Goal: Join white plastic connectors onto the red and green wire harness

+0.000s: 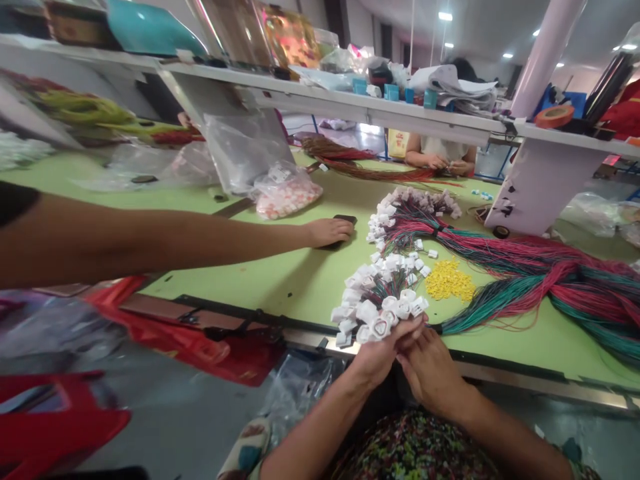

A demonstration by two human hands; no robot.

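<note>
My left hand (pixel 376 357) and my right hand (pixel 433 370) meet at the table's front edge, fingers closed and pressed together. Whatever sits between the fingertips is hidden from view. Right against them lies a cluster of white plastic connectors (pixel 367 312) on the ends of a wire bundle (pixel 470 317) in green, red and black. Behind it is a second bundle (pixel 450 240) of the same kind, tied with a black band and tipped with white connectors (pixel 385 217). A heap of small yellow pieces (pixel 450 280) rests between the bundles, to the right of the connectors.
From the left, another person's arm (pixel 240 233) reaches over the green table (pixel 280 273), its hand on a dark flat object (pixel 345 219). A bag of pinkish-white pieces (pixel 287 193) lies beyond. A white shelf (pixel 400 110) spans overhead; a person (pixel 440 153) sits opposite.
</note>
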